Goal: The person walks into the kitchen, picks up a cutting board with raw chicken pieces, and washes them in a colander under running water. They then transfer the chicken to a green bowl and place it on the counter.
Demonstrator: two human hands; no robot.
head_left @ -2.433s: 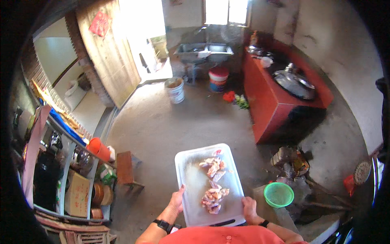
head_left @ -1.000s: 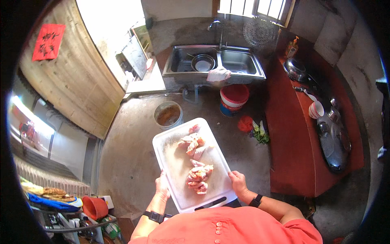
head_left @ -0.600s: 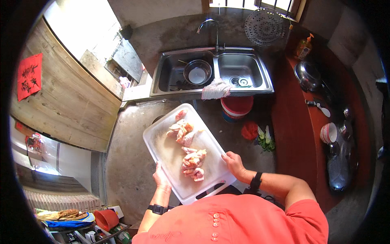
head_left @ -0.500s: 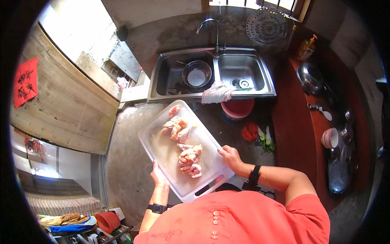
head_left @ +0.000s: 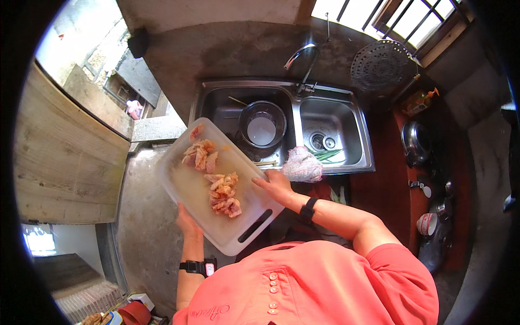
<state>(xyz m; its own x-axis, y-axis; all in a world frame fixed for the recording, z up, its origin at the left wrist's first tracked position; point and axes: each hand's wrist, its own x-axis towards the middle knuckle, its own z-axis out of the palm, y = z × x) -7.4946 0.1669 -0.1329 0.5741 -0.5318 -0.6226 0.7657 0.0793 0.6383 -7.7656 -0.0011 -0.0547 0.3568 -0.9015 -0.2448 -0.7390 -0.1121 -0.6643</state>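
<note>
A white cutting board [head_left: 179, 173] with rounded corners and a slot handle is held up in front of me. Two piles of raw chopped meat [head_left: 223, 195] that looks like chicken lie on it, and a small piece [head_left: 196, 131] sits near its far corner. My left hand [head_left: 188, 221] grips the board's left edge, its fingers underneath out of sight. On the right edge, my right hand [head_left: 275, 187] clasps the board with the thumb on top. The board's far part overlaps the near left rim of a double steel sink [head_left: 249, 84].
A metal bowl [head_left: 264, 124] stands in the left basin; green stalks [head_left: 329, 155] lie in the right. A patterned cloth [head_left: 302, 165] hangs over the front rim. On the red counter at right are a pan [head_left: 416, 142] and a bowl [head_left: 427, 223]. A wooden door [head_left: 65, 146] stands left.
I have moved closer to the sink, and the board now overlaps its near left side. Both hands still hold the board, and the meat stays in place on it.
</note>
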